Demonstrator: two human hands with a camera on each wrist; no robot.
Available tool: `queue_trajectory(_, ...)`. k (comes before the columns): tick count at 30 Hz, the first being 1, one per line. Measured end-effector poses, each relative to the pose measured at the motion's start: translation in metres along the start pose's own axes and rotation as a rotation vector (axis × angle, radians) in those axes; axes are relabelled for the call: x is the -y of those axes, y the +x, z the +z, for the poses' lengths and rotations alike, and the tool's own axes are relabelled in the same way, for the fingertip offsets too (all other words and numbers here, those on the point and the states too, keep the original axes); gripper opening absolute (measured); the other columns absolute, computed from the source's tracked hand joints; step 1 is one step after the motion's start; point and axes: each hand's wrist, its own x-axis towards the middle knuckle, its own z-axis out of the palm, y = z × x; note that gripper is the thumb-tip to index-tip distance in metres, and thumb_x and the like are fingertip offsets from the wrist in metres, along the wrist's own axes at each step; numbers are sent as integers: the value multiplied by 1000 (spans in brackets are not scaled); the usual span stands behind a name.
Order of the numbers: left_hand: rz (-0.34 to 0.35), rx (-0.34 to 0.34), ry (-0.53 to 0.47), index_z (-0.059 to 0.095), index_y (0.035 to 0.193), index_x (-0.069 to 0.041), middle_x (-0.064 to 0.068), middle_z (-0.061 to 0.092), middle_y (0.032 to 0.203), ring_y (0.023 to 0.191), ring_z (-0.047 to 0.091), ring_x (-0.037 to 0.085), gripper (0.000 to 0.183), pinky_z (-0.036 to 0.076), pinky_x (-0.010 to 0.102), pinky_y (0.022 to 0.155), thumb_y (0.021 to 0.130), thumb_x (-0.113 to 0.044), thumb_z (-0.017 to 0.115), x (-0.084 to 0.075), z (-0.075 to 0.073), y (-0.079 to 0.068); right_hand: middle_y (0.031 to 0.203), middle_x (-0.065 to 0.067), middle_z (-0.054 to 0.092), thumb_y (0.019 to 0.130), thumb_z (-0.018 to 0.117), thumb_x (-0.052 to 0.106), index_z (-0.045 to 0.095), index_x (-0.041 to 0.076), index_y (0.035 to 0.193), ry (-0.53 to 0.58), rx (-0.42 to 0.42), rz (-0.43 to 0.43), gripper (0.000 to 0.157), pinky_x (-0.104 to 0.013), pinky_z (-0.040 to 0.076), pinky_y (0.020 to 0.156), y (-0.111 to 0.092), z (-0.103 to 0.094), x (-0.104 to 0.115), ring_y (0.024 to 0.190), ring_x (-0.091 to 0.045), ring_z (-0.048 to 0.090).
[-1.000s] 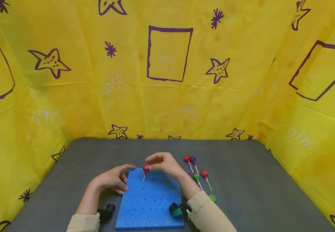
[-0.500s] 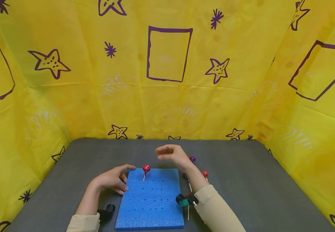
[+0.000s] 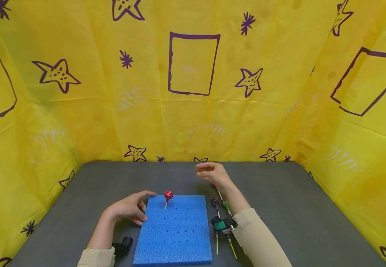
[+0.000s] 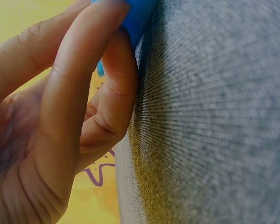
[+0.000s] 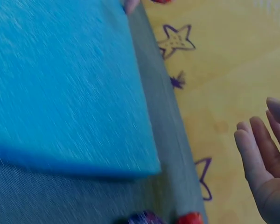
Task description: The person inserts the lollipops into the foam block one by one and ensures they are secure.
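A blue foam board (image 3: 176,252) with several small holes lies on the table. One red lollipop (image 3: 168,194) stands in it near the far left corner, leaning slightly, its white stick in the foam. My left hand (image 3: 131,207) holds the board at that corner, forefinger at the far edge and thumb against the left side; the left wrist view shows its fingers (image 4: 70,70) bent at the blue edge. Above the table beyond the board's far right corner, my right hand (image 3: 214,174) holds nothing, its fingers loosely bent and apart from the thumb.
Several wrapped lollipops lie right of the board, among them a purple one (image 3: 214,202) and a green one (image 3: 225,203); my right forearm partly covers them. A yellow patterned cloth (image 3: 193,122) walls the dark grey table (image 3: 289,207) at the back and sides.
My right hand has let go of the red lollipop and moved right and away from the board. The lollipop stays upright in the foam. My left hand has kept its place.
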Motion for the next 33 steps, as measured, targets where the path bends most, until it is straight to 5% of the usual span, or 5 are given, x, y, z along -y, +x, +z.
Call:
queue_trajectory(6,0,1,-2,40,147,-8,13,52,89,66,64,19,78,62,33,61,78,4,76,1,0,0,139,-29,55,89,65,-3,59,-6,131,78,-76,52,43,-39,54,102,4,-20,-4,121,-34,63)
queue_trajectory(13,-2,-3,1,40,146,-8,13,52,90,66,64,19,78,62,33,61,78,3,77,1,0,0,140,-31,53,89,62,-6,56,-9,133,109,-126,72,44,-49,45,112,2,-36,-8,129,-41,55)
queue_trajectory(20,5,0,6,40,146,-8,13,52,90,66,64,19,78,61,32,61,78,3,77,0,0,0,139,-30,54,89,62,-5,57,-9,132,49,-178,87,43,-50,44,112,3,-48,-11,103,-15,68)
queue_trajectory(33,22,11,0,39,147,-7,13,52,90,65,64,18,79,62,33,61,78,4,77,1,-1,-1,133,-26,61,87,67,0,61,-9,126,-117,-249,144,41,-41,56,100,-1,-57,-22,96,-13,69)
